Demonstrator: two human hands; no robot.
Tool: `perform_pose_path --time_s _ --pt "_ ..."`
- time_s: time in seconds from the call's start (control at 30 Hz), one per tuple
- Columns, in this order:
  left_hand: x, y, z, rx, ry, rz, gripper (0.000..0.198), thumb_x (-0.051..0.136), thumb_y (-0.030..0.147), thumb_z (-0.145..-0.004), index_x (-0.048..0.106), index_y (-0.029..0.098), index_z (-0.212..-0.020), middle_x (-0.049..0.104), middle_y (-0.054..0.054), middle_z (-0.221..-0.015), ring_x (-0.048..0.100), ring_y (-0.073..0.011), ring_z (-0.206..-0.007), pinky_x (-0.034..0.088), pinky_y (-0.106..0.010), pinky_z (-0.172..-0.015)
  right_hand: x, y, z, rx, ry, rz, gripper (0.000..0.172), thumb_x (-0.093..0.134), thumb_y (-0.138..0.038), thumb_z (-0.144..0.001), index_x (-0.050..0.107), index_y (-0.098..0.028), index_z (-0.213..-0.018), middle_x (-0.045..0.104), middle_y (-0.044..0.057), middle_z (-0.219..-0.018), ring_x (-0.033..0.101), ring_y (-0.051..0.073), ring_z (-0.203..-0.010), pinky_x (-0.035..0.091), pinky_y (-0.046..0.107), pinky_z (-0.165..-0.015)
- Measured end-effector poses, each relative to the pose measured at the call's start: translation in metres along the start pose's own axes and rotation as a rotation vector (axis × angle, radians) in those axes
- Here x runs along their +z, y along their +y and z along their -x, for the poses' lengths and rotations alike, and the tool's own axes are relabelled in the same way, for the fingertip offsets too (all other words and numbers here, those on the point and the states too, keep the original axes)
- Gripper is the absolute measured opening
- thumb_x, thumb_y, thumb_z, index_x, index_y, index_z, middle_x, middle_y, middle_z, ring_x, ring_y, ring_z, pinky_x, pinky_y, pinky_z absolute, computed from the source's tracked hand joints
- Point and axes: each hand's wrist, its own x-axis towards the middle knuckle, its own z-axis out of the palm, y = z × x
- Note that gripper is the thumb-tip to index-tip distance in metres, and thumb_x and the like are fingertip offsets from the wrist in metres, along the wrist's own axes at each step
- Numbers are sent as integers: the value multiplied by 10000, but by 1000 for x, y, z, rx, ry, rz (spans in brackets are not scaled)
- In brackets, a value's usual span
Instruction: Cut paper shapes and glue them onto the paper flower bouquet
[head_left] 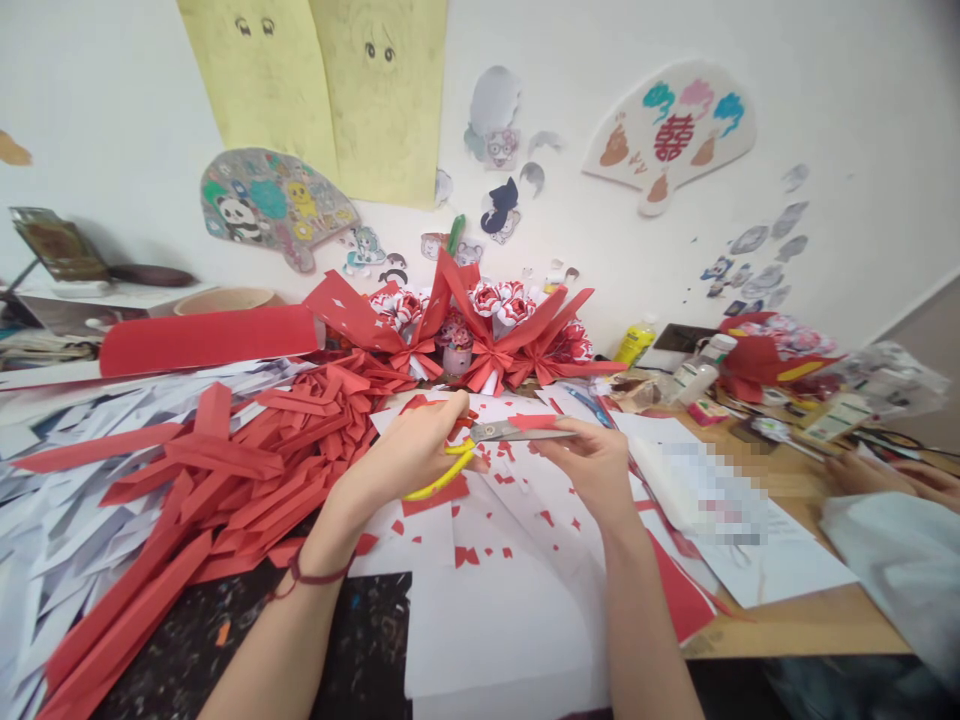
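Observation:
My left hand point(425, 447) is closed round the yellow handles of a pair of scissors point(440, 484), whose metal blades point right. Between the blades lies a small piece of red paper point(534, 422). The fingers of my right hand point(589, 462) pinch that paper at its right end, close to the scissor tips. Below both hands, white sheets point(510, 620) are strewn with small red paper scraps point(466, 556). Left of my left wrist, a large heap of folded red paper strips point(247, 460) spreads over the table.
White paper strips point(52, 520) pile up at the far left. Red-wrapped paper flower bouquets point(495, 330) stand against the wall. A red paper roll point(210, 340), a yellow bottle point(636, 342) and a white bottle point(701, 370) are behind. Another person's hands point(892, 475) show at the right edge.

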Motion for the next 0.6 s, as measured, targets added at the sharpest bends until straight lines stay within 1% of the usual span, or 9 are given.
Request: perform_pose_path --time_s 0.13,0.3,0.47,0.6 --pt "-2 1 1 -3 -11 -17 238 508 212 -778 277 250 -820 536 18 -785 481 -182 -679 291 -279 -574 -1 2 0 24 2 -1 113 753 -197 -726 787 -237 -826 750 8 -782 683 188 -717 578 323 -709" --pt "-2 0 1 -5 -11 -18 255 543 258 -795 289 249 -819 536 15 -780 480 -188 -686 290 -283 -579 0 0 0 53 25 -13 86 770 -219 -710 782 -237 -793 741 7 -758 677 188 -706 575 330 -710" --pt "5 -4 -2 -35 30 0 265 593 362 -820 357 249 -864 562 -3 -815 510 -205 -715 297 -283 -586 2 -2 0 71 28 -52 81 761 -253 -730 772 -217 -802 742 22 -767 674 183 -674 578 327 -672" --pt "11 -5 -5 -58 43 10 315 614 444 -824 368 253 -864 513 22 -724 492 -205 -668 291 -282 -576 5 -1 0 115 50 -80 119 775 -300 -737 771 -202 -805 747 34 -735 694 195 -660 586 334 -657"
